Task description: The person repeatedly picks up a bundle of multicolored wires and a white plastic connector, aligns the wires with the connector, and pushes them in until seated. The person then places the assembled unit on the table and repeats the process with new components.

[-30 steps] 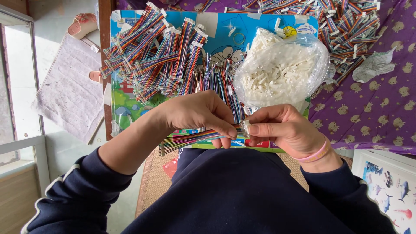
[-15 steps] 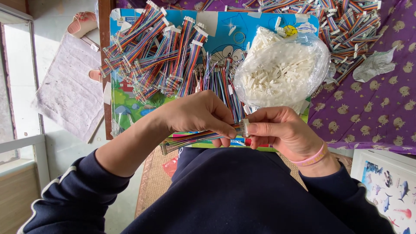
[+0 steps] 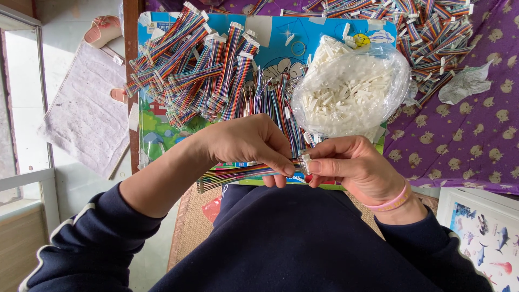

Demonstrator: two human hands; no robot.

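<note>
Both hands pinch: left hand (image 3: 254, 143) holds ribbon cable (image 3: 243, 174), right hand (image 3: 351, 165) white connector (image 3: 306, 161); keep wires flat, push straight.

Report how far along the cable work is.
Done: rainbow ribbon cables with white plugs lie piled on the blue board. In hand: left hand feeds a rainbow cable into a white connector pinched by the right hand. Left: bare-ended cables and a clear bag of white connectors.
</note>
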